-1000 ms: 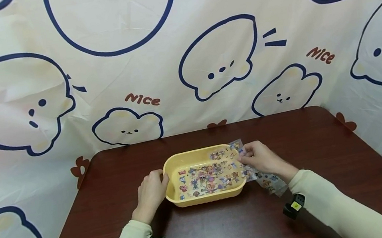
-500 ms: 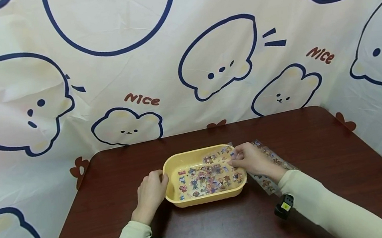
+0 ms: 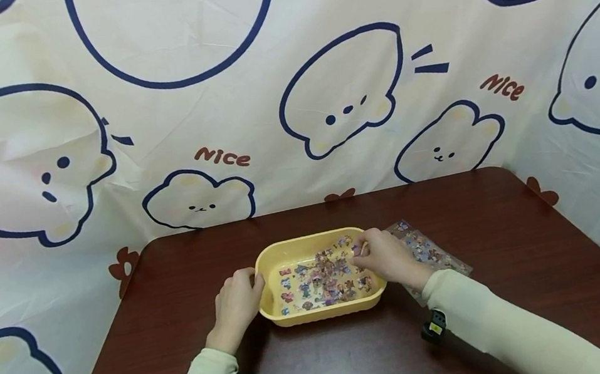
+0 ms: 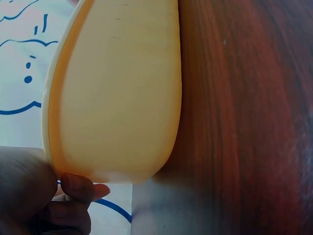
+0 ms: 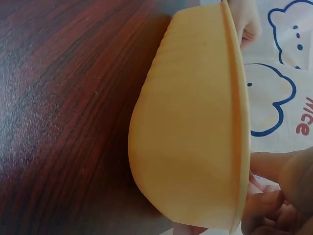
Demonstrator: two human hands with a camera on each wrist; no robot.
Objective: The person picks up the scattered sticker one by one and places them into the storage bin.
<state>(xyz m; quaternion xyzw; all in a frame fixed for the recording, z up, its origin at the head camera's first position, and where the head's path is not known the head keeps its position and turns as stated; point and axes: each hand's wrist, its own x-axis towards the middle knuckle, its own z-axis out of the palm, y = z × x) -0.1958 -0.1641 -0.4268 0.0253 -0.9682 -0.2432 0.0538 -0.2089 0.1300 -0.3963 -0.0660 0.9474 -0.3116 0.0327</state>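
A yellow plastic basin (image 3: 328, 314) sits on the table, holding clear sheets printed with small colourful cartoon figures, which look like sticker sheets (image 3: 315, 283). My left hand (image 3: 238, 302) grips the basin's left end at the rim; in the left wrist view that hand (image 4: 54, 200) is at the lower left, against the basin's end. Over the basin's right end, my right hand (image 3: 389, 257) pinches a clear printed sheet (image 3: 346, 243) that lies partly over the others. In the right wrist view, the right hand (image 5: 276, 196) is beside the rim, and the sheet is hidden by the basin wall.
More clear printed sheets (image 3: 434, 253) lie on the dark wood table (image 3: 328, 360), right of the basin and partly under the right forearm. A white cloth with blue cartoon drawings (image 3: 345, 99) hangs behind and around the table.
My right hand has moved left over the basin, bringing the pinched sheet fully inside. Sheets on the table to the right now show more. The left hand has stayed at the rim.
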